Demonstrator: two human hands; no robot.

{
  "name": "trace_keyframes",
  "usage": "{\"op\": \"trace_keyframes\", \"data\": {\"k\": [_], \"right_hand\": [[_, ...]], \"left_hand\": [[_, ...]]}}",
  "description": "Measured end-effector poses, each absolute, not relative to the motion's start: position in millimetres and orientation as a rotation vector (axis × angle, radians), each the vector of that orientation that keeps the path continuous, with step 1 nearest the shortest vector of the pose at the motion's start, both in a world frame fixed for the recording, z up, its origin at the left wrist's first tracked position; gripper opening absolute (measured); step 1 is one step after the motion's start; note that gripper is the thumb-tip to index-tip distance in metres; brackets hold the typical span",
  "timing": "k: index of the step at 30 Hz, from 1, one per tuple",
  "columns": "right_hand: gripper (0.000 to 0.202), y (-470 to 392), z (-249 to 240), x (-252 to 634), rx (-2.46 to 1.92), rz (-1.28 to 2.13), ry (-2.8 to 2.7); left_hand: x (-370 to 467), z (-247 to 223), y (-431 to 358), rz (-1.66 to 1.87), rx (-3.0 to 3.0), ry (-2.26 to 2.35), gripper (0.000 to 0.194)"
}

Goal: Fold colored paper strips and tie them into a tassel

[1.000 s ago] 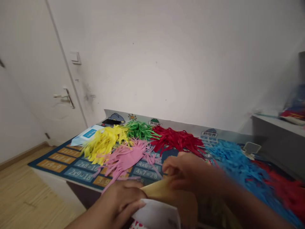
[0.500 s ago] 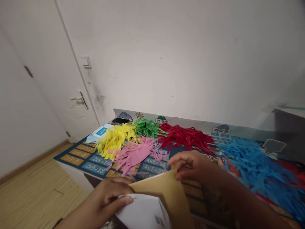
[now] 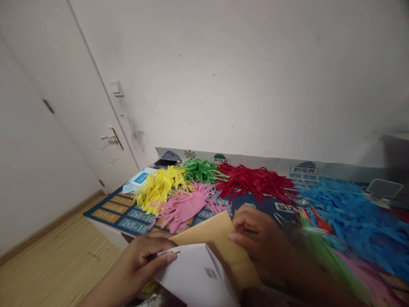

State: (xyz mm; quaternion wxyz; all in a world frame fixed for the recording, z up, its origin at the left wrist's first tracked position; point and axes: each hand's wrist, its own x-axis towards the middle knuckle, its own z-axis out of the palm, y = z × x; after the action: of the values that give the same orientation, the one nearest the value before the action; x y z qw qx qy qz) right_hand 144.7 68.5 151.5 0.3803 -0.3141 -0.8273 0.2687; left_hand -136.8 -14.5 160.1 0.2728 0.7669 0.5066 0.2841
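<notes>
My left hand pinches a folded white paper at its upper left corner, thumb on top. The white paper bears a small grey printed mark, and a short dark line shows by my thumb. Behind it stands a tan paper sheet, its left part also under my left fingers. My right hand is curled at the sheet's right edge, with the thumb over its front. Beyond the papers lie pink paper streamers and yellow paper streamers. The papers' lower parts run out of view.
Green streamers, red streamers and blue streamers lie along the table, with a blurred green and pink bundle at right. A white and blue packet sits at left. A wall closes the back.
My right hand has closed from spread fingers onto the tan sheet's right edge. The sheet's top corner has shifted up and left. My left hand keeps its pinch.
</notes>
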Motion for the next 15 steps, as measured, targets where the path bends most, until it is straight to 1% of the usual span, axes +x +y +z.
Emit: {"op": "trace_keyframes", "data": {"k": [2, 4, 6, 7, 9, 12, 13, 15], "right_hand": [[0.009, 65, 147, 141, -0.815, 0.524, -2.108], [0.006, 61, 144, 138, -0.824, 0.283, -2.083], [0.010, 59, 141, 137, -0.826, 0.140, -2.066], [0.012, 58, 140, 136, -0.834, 0.139, -2.066], [0.006, 57, 137, 135, -0.876, 0.194, -2.061], [0.038, 58, 132, 134, -0.858, 0.219, -2.100], [0.043, 59, 130, 135, -0.806, 0.233, -2.140], [0.041, 62, 129, 138, -0.676, 0.352, -2.249]], "left_hand": [[-136, 159, -13, 0.757, 2.068, 1.385, 0.030], [-135, 157, -12, 0.754, 2.068, 1.391, 0.030], [-134, 157, -11, 0.758, 2.064, 1.380, 0.030], [-133, 157, -11, 0.761, 2.064, 1.371, 0.030], [-131, 157, -11, 0.773, 2.069, 1.360, 0.031], [-127, 158, -12, 0.783, 2.075, 1.374, 0.033], [-126, 158, -12, 0.786, 2.074, 1.378, 0.034], [-124, 159, -12, 0.784, 2.074, 1.353, 0.034]]}}
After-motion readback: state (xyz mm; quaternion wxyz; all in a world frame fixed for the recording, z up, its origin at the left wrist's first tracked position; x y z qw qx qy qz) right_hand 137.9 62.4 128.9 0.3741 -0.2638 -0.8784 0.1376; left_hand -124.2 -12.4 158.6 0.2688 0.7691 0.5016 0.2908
